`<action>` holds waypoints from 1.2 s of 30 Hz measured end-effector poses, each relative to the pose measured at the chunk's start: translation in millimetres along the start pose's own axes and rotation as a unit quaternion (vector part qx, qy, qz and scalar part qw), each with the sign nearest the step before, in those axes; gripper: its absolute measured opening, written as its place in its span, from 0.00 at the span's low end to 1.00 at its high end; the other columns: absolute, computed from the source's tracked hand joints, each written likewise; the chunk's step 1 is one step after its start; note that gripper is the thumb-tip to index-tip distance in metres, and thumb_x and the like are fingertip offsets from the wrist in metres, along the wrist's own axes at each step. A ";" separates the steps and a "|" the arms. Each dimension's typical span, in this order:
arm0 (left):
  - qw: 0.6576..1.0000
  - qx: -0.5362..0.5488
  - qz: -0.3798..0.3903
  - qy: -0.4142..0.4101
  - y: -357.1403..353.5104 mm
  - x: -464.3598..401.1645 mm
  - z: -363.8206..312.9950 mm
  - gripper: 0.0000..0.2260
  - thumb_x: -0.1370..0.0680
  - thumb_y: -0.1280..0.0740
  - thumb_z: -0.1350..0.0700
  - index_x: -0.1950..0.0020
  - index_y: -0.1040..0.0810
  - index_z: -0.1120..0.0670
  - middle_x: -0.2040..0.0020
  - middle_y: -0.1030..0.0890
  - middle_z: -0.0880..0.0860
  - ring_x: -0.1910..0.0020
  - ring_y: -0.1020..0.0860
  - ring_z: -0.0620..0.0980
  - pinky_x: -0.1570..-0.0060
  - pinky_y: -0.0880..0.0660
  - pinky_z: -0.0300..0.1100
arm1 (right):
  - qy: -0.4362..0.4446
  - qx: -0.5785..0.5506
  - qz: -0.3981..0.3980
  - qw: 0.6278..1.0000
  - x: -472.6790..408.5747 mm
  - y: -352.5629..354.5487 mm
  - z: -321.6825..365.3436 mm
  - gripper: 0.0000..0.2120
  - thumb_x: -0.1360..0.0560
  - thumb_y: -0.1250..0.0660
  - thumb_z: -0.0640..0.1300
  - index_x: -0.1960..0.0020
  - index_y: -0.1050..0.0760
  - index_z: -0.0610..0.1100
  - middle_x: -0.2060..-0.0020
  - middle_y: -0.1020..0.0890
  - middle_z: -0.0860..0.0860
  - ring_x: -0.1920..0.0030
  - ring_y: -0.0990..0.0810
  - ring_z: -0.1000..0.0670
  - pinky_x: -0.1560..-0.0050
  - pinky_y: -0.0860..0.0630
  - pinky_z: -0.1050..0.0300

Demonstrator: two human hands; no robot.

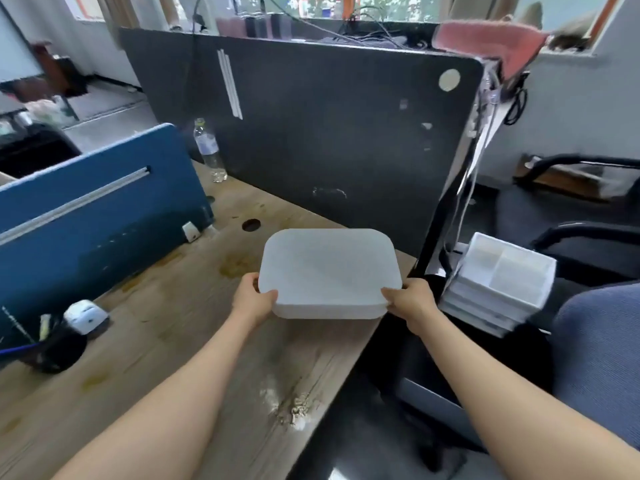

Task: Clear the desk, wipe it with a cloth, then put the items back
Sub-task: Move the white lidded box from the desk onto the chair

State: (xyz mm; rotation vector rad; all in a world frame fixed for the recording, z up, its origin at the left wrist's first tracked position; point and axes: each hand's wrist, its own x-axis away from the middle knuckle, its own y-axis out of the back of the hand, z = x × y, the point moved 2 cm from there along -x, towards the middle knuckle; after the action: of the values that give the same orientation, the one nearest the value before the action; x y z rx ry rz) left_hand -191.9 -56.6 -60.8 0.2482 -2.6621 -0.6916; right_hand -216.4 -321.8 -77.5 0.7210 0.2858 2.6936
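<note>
Both hands, left hand [254, 297] and right hand [410, 299], grip the white box [329, 271] (fingers hidden beneath).

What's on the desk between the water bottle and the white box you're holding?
Only a round cable hole in the wooden desk between water bottle and white box, in the head view.

No legible text showing anywhere. Water bottle [210, 150] label [207, 144] showing pale print, too blurred to read. White box [330, 271] surface showing plain, no markings. Round sticker [449, 80] on dark partition [329, 133] showing blank. Small white device [86, 315] on counter [166, 327] showing dark specks, too small to tell whether lettering. White tray stack [498, 282] showing no print.
</note>
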 end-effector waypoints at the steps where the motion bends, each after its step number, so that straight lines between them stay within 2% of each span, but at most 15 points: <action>1: 1.000 -0.009 0.017 -0.010 -15.7 5.8 -6.8 0.22 0.24 0.35 0.60 0.31 0.35 0.57 0.35 0.28 0.56 0.38 0.28 0.57 0.43 0.26 0.51 | -0.007 -0.008 -0.010 1.000 -2.3 18.0 -10.6 0.06 0.28 0.31 0.38 0.53 0.23 0.37 0.52 0.20 0.41 0.50 0.20 0.40 0.47 0.21 0.41; 2: 0.999 -0.020 0.033 -0.023 -31.6 11.8 -14.0 0.22 0.24 0.34 0.60 0.30 0.35 0.57 0.34 0.28 0.56 0.38 0.28 0.57 0.42 0.27 0.50 | -0.009 -0.018 -0.026 0.999 -3.3 35.2 -20.1 0.03 0.28 0.31 0.37 0.57 0.24 0.39 0.52 0.20 0.41 0.50 0.20 0.40 0.47 0.22 0.40; 4: 0.996 -0.034 0.064 -0.046 -68.2 24.0 -27.7 0.23 0.24 0.34 0.60 0.30 0.35 0.58 0.34 0.28 0.56 0.37 0.28 0.57 0.42 0.29 0.49 | -0.018 -0.041 -0.054 0.998 -4.3 73.1 -38.7 0.04 0.28 0.31 0.35 0.61 0.26 0.40 0.52 0.20 0.40 0.50 0.20 0.39 0.46 0.22 0.39; 6: 0.993 -0.035 0.091 -0.059 -100.4 34.5 -38.2 0.23 0.23 0.34 0.60 0.30 0.35 0.59 0.35 0.27 0.57 0.37 0.27 0.57 0.43 0.29 0.48 | -0.030 -0.059 -0.077 0.995 -4.7 104.8 -53.4 0.02 0.29 0.31 0.33 0.57 0.25 0.37 0.52 0.20 0.39 0.50 0.20 0.39 0.46 0.23 0.39; 9: 0.986 -0.047 0.146 -0.066 -157.8 49.5 -52.1 0.22 0.23 0.35 0.61 0.30 0.35 0.58 0.35 0.27 0.56 0.38 0.27 0.55 0.44 0.29 0.45 | -0.048 -0.075 -0.109 0.990 -9.4 158.2 -82.0 0.09 0.28 0.32 0.33 0.48 0.23 0.34 0.51 0.20 0.41 0.49 0.20 0.40 0.45 0.22 0.41; 12: 0.980 -0.046 0.180 -0.067 -214.3 65.3 -63.4 0.22 0.23 0.36 0.63 0.30 0.35 0.57 0.35 0.27 0.55 0.39 0.28 0.53 0.44 0.30 0.43 | -0.077 -0.085 -0.129 0.985 -19.9 208.0 -115.9 0.13 0.28 0.31 0.34 0.45 0.24 0.33 0.48 0.19 0.41 0.48 0.20 0.40 0.44 0.23 0.42; 17: 0.977 -0.049 0.203 -0.048 -294.3 72.8 -53.8 0.21 0.23 0.35 0.62 0.31 0.34 0.54 0.38 0.26 0.53 0.42 0.26 0.55 0.41 0.26 0.52 | -0.116 -0.097 -0.150 0.977 -45.6 262.7 -164.0 0.09 0.28 0.31 0.34 0.48 0.25 0.36 0.47 0.20 0.41 0.47 0.21 0.41 0.44 0.23 0.42; 24: 0.978 -0.009 0.205 0.034 -375.3 47.3 -20.5 0.22 0.23 0.37 0.64 0.30 0.33 0.50 0.38 0.25 0.52 0.41 0.27 0.53 0.39 0.27 0.54 | -0.176 -0.108 -0.154 0.966 -97.8 277.0 -217.0 0.15 0.27 0.32 0.32 0.42 0.29 0.35 0.46 0.22 0.42 0.45 0.22 0.42 0.42 0.24 0.43; 30: 0.971 0.010 0.219 0.097 -429.0 -2.9 15.7 0.18 0.23 0.40 0.65 0.39 0.30 0.46 0.46 0.23 0.49 0.44 0.24 0.51 0.40 0.26 0.53 | -0.210 -0.062 -0.155 0.963 -149.9 256.5 -259.0 0.12 0.29 0.31 0.35 0.48 0.30 0.42 0.52 0.22 0.46 0.51 0.22 0.46 0.49 0.21 0.46; 36: 0.965 -0.027 0.214 0.146 -463.7 -67.0 55.8 0.24 0.23 0.39 0.65 0.30 0.34 0.47 0.44 0.25 0.48 0.42 0.26 0.52 0.38 0.27 0.52 | -0.252 -0.035 -0.126 0.959 -212.8 217.4 -296.3 0.14 0.29 0.31 0.34 0.48 0.32 0.43 0.54 0.23 0.47 0.53 0.22 0.46 0.49 0.21 0.44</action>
State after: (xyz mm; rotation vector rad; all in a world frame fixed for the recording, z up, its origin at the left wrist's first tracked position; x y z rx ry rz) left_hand -118.7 -415.4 -358.3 -0.2219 -2.2994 -0.5361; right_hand -253.7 -632.4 -364.8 1.2207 0.1383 2.1781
